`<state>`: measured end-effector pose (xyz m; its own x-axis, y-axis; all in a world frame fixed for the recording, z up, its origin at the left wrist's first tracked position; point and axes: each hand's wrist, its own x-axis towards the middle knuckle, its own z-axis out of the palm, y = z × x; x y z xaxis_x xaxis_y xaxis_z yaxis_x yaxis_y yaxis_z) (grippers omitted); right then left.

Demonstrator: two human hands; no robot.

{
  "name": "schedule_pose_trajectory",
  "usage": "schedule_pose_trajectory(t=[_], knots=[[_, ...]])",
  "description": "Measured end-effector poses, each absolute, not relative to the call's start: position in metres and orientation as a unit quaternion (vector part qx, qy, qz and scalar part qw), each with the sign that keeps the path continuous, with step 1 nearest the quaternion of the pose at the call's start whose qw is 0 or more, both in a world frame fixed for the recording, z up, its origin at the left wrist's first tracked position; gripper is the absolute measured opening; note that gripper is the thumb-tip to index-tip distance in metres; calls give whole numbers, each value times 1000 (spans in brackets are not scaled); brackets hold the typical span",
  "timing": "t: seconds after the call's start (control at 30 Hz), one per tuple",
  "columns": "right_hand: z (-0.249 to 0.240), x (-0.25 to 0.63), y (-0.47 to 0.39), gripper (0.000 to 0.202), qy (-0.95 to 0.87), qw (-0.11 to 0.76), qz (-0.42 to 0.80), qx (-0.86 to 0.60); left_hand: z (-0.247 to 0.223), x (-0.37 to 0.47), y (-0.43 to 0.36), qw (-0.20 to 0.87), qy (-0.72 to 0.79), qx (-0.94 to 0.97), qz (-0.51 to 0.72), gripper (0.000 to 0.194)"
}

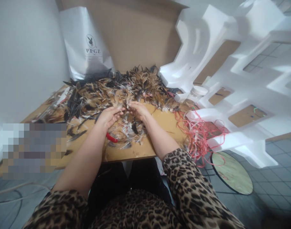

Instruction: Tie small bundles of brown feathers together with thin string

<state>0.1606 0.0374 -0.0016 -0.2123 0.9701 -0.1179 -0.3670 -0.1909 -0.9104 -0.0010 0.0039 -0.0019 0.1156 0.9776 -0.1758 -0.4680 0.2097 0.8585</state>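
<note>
Over the tabletop, my left hand (109, 115) is closed with its fingertips at a pale brown feather (118, 99). Close beside it, my right hand (139, 110) pinches another small tan feather (128, 97) by its lower end. The two hands are a short gap apart. Behind them spreads a large heap of brown and black feathers (145, 79). Loose feathers and pale fluff (126, 130) lie below my hands, near the table's front edge. A curved red strip (111, 137) rests by my left wrist.
A silver-white bag (76, 41) stands at the back left against cardboard (140, 35). White foam packing (250, 73) rises on the right, with a lidded jar (198, 92) and tangled red string (198, 136) beside it. A round stool (232, 173) stands at lower right.
</note>
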Motion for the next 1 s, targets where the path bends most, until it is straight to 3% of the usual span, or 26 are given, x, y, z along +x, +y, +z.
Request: schedule_pose_trajectory(t=[0.17, 0.4, 0.7, 1.0], knots=[[4, 160, 34, 28, -393, 505, 669, -377, -1, -2, 4, 606, 403, 348, 591, 11], [1, 149, 26, 26, -453, 489, 658, -349, 3, 5, -1, 664, 375, 351, 543, 10], [-3, 143, 25, 20, -501, 531, 588, -348, -1, 4, 1, 679, 366, 357, 528, 6], [-7, 143, 28, 26, -438, 513, 655, -340, 1, 5, 0, 659, 376, 345, 553, 5]])
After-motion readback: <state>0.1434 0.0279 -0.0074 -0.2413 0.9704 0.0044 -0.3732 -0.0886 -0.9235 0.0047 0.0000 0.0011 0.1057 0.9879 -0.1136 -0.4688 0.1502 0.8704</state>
